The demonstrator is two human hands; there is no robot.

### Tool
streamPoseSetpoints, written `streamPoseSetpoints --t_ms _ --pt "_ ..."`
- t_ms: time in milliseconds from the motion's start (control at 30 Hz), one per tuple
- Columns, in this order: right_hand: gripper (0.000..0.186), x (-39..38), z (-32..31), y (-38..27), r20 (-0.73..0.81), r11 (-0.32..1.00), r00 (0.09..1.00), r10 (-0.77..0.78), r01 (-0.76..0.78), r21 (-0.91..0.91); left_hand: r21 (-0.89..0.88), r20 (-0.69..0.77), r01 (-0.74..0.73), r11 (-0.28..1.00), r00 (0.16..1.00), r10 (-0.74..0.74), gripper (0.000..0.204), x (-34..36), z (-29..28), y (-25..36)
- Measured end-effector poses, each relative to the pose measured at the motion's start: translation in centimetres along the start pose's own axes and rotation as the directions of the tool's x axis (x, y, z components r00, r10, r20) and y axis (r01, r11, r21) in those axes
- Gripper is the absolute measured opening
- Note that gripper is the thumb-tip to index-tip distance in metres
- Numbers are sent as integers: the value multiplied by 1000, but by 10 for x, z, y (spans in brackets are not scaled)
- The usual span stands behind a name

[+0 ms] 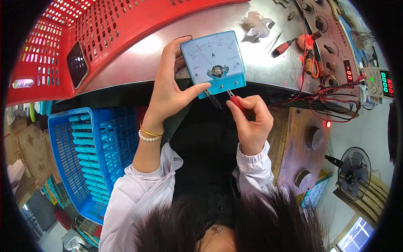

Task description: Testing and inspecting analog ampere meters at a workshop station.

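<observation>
My left hand (171,90) grips an analog ammeter (216,50) with a white dial and blue base, its thumb pressed on the base's lower left corner and its fingers behind the left side. A black clip (213,100) hangs at a terminal beside that thumb. Between the thumb and forefinger of my right hand (253,122) is a red alligator clip (236,101), its metal tip at the meter's lower edge near the middle terminal. Whether the tip touches the terminal I cannot tell.
A red basket (100,42) with a phone (77,64) stands at upper left, above a blue crate (93,126) of blue parts. A red-handled screwdriver (282,49), orange-handled scissors (311,65) and crumpled paper (257,26) lie on the bench. Control panel (336,50) and tangled wires (323,98) are right.
</observation>
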State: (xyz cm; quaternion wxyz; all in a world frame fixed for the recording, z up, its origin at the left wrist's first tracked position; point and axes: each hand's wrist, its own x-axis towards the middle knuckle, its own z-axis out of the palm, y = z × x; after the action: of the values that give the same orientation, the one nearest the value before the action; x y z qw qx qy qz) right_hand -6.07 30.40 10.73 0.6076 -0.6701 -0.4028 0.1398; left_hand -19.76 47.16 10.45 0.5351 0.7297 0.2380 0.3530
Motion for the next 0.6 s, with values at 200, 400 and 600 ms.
streamPoseSetpoints --t_ms 200,400,600 --pt "17 9 8 2 40 978 996 -77 83 -190 -14 -6 -12 1000 1000 12 93 -1 2 5" --pt "18 6 8 6 -39 998 998 41 -43 -47 -23 8 -17 1000 1000 17 94 2 6 2" --pt "19 7 -2 14 7 994 999 49 -48 -95 3 26 -18 1000 1000 17 96 6 13 -3"
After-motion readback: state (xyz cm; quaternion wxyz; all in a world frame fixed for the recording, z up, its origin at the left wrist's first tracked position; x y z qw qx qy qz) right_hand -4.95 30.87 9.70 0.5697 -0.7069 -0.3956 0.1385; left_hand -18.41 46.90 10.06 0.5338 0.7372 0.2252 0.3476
